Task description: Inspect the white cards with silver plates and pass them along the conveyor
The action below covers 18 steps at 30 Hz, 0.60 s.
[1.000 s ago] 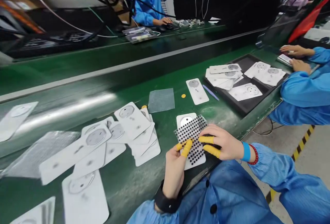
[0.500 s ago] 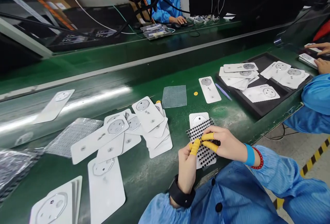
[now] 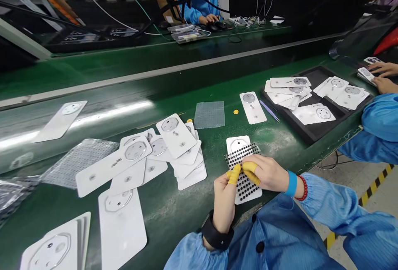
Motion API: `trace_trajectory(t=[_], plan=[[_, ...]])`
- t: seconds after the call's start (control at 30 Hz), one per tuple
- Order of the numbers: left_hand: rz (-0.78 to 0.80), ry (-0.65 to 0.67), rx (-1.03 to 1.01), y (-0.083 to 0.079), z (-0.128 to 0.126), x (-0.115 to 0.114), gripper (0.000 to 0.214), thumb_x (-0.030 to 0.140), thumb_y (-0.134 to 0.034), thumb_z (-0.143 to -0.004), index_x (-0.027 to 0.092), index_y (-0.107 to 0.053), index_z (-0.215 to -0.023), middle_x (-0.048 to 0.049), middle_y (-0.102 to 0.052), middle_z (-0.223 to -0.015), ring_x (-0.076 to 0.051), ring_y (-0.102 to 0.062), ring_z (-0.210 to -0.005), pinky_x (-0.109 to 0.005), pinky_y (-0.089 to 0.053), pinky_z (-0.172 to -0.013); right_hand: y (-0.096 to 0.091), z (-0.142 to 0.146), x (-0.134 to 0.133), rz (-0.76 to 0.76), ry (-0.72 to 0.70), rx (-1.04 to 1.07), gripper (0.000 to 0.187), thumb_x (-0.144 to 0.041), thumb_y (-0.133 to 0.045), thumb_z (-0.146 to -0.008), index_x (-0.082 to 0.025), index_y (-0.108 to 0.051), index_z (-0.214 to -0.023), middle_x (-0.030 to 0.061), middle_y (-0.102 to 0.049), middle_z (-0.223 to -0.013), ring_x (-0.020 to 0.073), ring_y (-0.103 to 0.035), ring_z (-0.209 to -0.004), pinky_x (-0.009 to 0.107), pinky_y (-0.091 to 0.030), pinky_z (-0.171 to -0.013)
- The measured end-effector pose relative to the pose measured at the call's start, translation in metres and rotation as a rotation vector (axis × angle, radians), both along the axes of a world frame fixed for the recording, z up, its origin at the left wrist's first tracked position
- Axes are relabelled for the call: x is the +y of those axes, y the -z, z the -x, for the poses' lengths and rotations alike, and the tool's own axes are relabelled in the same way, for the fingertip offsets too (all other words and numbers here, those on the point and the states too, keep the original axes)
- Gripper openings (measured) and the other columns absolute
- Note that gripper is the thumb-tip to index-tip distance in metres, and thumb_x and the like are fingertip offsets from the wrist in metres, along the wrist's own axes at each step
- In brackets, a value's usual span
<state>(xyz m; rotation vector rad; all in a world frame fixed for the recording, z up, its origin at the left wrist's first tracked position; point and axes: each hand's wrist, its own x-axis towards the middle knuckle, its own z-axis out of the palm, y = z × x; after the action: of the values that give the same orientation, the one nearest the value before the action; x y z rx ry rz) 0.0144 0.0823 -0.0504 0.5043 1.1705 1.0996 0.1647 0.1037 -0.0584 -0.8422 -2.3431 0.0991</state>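
Yellow-cotted fingertips (image 3: 234, 174) of both hands pinched together on dotted sheet (image 3: 245, 191), sheet over white card (image 3: 238, 142) on green bench (image 3: 174, 220), long axis running away from body, between left hand (image 3: 224, 197) and right hand (image 3: 267, 173), both equally near.

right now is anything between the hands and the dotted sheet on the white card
Nothing visible stands in the way: the left hand and right hand rest directly on the dotted sheet, which lies over the white card.
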Motion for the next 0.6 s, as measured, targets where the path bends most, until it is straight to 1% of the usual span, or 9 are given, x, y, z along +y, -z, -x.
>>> trace_trajectory(t=[0.13, 0.2, 0.23, 0.27, 0.33, 0.37, 0.43, 0.53, 0.6], plan=[[-0.025, 0.001, 0.05, 0.001, 0.014, -0.003, 0.033, 0.034, -0.089, -0.052, 0.012, -0.075, -0.072, -0.0083, -0.077, -0.079, -0.024, -0.071, -0.078, -0.031, -0.056, -0.075, 0.004, -0.016, 0.004, 0.163, 0.017, 0.077, 0.014, -0.018, -0.043, -0.098, -0.014, -0.056, -0.103, 0.0107, -0.071, -0.089, 0.019, -0.07, -0.08, 0.031, -0.06, -0.069], [-0.042, -0.049, 0.083, -0.001, 0.028, -0.01, 0.046, 0.034, -0.089, -0.055, 0.014, -0.075, -0.094, -0.0091, -0.078, -0.092, -0.024, -0.072, -0.088, -0.03, -0.056, -0.079, 0.005, -0.025, 0.008, 0.247, 0.039, 0.119, 0.012, -0.017, -0.045, -0.097, -0.015, -0.056, -0.102, 0.0081, -0.071, -0.086, 0.0168, -0.072, -0.075, 0.029, -0.061, -0.067], [-0.053, -0.071, 0.089, -0.002, 0.035, -0.015, 0.06, 0.034, -0.088, -0.058, 0.018, -0.069, -0.112, -0.0083, -0.078, -0.098, -0.024, -0.072, -0.092, -0.03, -0.056, -0.08, 0.005, -0.029, 0.01, 0.289, 0.048, 0.147, 0.011, -0.017, -0.046, -0.097, -0.016, -0.056, -0.101, 0.0068, -0.071, -0.085, 0.0155, -0.072, -0.073, 0.027, -0.061, -0.067], [-0.06, -0.087, 0.086, -0.005, 0.041, -0.02, 0.077, 0.033, -0.087, -0.061, 0.025, -0.057, -0.131, -0.0073, -0.077, -0.103, -0.024, -0.072, -0.095, -0.031, -0.057, -0.08, 0.003, -0.032, 0.013, 0.327, 0.055, 0.173, 0.011, -0.017, -0.045, -0.097, -0.016, -0.056, -0.101, 0.006, -0.072, -0.086, 0.0143, -0.073, -0.074, 0.026, -0.062, -0.068], [-0.062, -0.098, 0.066, -0.014, 0.051, -0.031, 0.102, 0.031, -0.084, -0.066, 0.033, -0.026, -0.15, -0.0075, -0.075, -0.111, -0.025, -0.072, -0.097, -0.034, -0.058, -0.078, -0.006, -0.034, 0.017, 0.406, 0.07, 0.251, 0.011, -0.017, -0.046, -0.097, -0.016, -0.057, -0.099, 0.0068, -0.071, -0.091, 0.0137, -0.073, -0.079, 0.025, -0.062, -0.07], [-0.06, -0.089, 0.054, -0.018, 0.053, -0.036, 0.106, 0.03, -0.084, -0.066, 0.033, -0.021, -0.151, -0.0092, -0.074, -0.114, -0.026, -0.072, -0.098, -0.035, -0.059, -0.078, -0.013, -0.033, 0.018, 0.44, 0.077, 0.306, 0.01, -0.017, -0.048, -0.096, -0.016, -0.058, -0.097, 0.0079, -0.071, -0.094, 0.0142, -0.072, -0.083, 0.025, -0.062, -0.071], [-0.063, -0.056, 0.051, -0.028, 0.053, -0.044, 0.099, 0.027, -0.085, -0.065, 0.025, -0.031, -0.148, -0.0129, -0.072, -0.117, -0.027, -0.071, -0.098, -0.033, -0.06, -0.076, -0.032, -0.026, 0.015, 0.468, 0.086, 0.411, 0.007, -0.017, -0.054, -0.093, -0.016, -0.06, -0.091, 0.009, -0.068, -0.098, 0.0157, -0.07, -0.09, 0.028, -0.061, -0.075], [-0.094, 0.033, 0.065, -0.04, 0.042, -0.051, 0.08, 0.025, -0.083, -0.067, 0.022, -0.047, -0.138, -0.0127, -0.072, -0.116, -0.026, -0.072, -0.094, -0.029, -0.061, -0.073, -0.062, -0.009, 0.003, 0.382, 0.023, 0.457, 0.005, -0.015, -0.059, -0.09, -0.017, -0.063, -0.091, 0.0085, -0.065, -0.099, 0.0161, -0.065, -0.092, 0.032, -0.058, -0.081], [-0.096, 0.02, 0.086, -0.049, 0.03, -0.055, 0.069, 0.027, -0.082, -0.07, 0.024, -0.053, -0.132, -0.0105, -0.072, -0.116, -0.024, -0.072, -0.093, -0.026, -0.06, -0.072, -0.074, 0.003, -0.006, 0.31, -0.05, 0.43, 0.009, -0.012, -0.058, -0.09, -0.017, -0.062, -0.097, 0.0092, -0.064, -0.1, 0.0164, -0.063, -0.093, 0.033, -0.056, -0.082]])
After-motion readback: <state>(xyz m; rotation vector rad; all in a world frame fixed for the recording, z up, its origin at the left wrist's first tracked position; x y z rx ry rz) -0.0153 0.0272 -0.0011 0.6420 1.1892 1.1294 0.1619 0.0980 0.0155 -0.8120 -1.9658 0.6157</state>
